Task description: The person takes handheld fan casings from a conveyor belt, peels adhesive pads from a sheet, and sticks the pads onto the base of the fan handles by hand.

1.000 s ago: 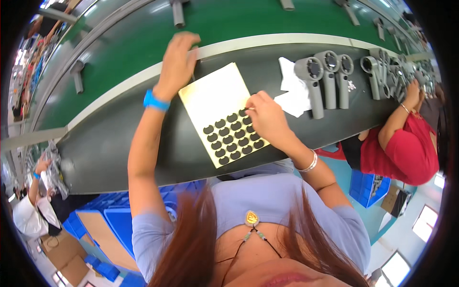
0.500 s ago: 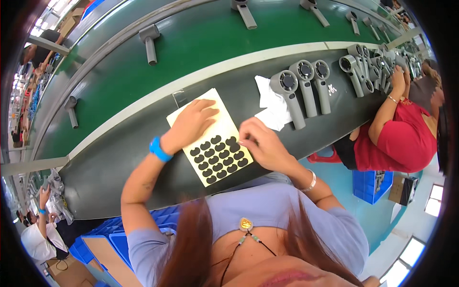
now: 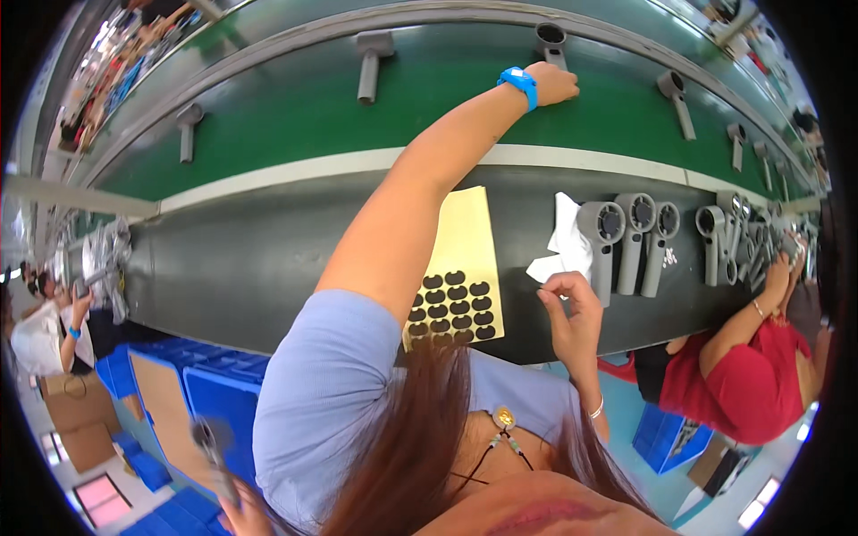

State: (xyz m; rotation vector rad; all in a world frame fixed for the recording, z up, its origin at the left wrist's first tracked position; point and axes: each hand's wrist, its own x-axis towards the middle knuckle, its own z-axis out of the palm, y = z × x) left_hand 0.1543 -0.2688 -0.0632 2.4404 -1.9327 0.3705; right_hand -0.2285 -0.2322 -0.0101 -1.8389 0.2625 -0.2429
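My left hand (image 3: pixel 556 84) is stretched far over the green belt, its fingers closed round the handle of a grey handheld fan (image 3: pixel 551 37). The hand hides most of that handle. My right hand (image 3: pixel 576 317) is raised at the near side of the dark table, thumb and fingertips brought together; what they hold, if anything, is too small to make out. Left of it lies a pale yellow sheet (image 3: pixel 468 232) with rows of black rounded stickers (image 3: pixel 460 306), partly covered by my left arm. White paper (image 3: pixel 565 241) lies just beyond my right hand.
Several grey fans (image 3: pixel 631 241) lie right of the paper, beside small white bits (image 3: pixel 668 257). More fans (image 3: pixel 368 67) lie spaced along the green belt (image 3: pixel 295 116), behind a pale rail (image 3: pixel 304 174). A co-worker in red (image 3: pixel 751 384) sits at right; another person's hand (image 3: pixel 243 516) holds a fan at lower left.
My left hand has left the yellow sheet and reached out to a fan on the belt. My right hand has drawn away from the stickers, toward me. The whole view has shifted.
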